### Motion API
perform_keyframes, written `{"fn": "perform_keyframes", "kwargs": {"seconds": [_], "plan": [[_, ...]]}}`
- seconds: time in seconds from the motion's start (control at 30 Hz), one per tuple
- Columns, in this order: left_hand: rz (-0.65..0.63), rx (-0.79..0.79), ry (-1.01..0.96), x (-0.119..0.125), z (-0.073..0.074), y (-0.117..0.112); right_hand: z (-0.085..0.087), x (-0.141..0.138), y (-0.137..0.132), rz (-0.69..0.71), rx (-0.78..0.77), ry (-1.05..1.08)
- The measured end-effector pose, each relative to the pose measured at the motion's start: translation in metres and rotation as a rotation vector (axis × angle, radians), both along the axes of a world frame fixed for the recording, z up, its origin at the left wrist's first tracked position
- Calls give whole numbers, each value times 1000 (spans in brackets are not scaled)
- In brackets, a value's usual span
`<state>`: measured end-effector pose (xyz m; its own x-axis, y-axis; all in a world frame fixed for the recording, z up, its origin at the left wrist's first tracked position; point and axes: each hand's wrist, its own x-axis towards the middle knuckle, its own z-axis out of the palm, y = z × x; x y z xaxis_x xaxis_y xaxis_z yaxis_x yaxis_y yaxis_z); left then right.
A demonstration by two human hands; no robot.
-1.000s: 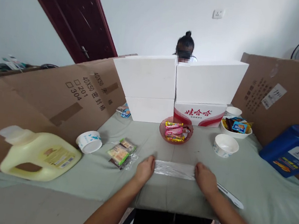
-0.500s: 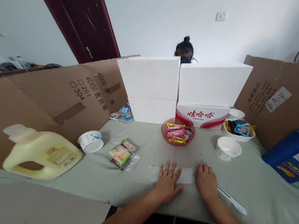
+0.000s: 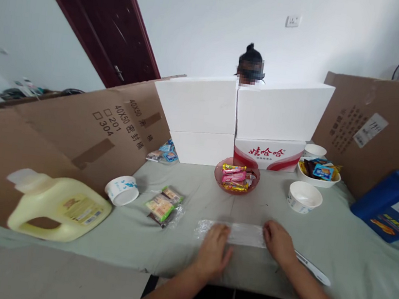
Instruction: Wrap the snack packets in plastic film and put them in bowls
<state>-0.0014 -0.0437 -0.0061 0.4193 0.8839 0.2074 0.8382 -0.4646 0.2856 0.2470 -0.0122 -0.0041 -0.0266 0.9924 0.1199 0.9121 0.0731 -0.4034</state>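
Two bare hands work at the lower middle of the head view, over a clear plastic strip (image 3: pixel 245 235) lying lengthwise on the green-covered counter (image 3: pixel 250 209). At the strip's right end, the right hand (image 3: pixel 280 242) has its fingers curled in, and its grip looks narrow, apparently pinching the edge. The left hand (image 3: pixel 212 254) rests palm down over the left part, its grip loose with the thumb apart from the bent fingers.

This looks like smoothing the film flat. To do that well, anchor the right end firmly and draw the left fingers outward with light, even pressure; thin film will probably cling and ruck if pushed inward. The left end looks the most crinkled, so it deserves the most care. Mind the slim white tool (image 3: pixel 315 271) at lower right, partly hidden by the right wrist. The snack packets (image 3: pixel 161 206), left of centre, sit apart from the strip.
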Motion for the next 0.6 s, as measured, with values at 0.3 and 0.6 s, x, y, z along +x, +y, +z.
{"fn": "perform_keyframes", "kwargs": {"seconds": [0.3, 0.6], "plan": [[-265, -296, -486, 67, -7, -32, 32, -1, -42, 198, -206, 766], [13, -456, -847, 43, -16, 0, -3, -15, -37, 443, -258, 459]]}}
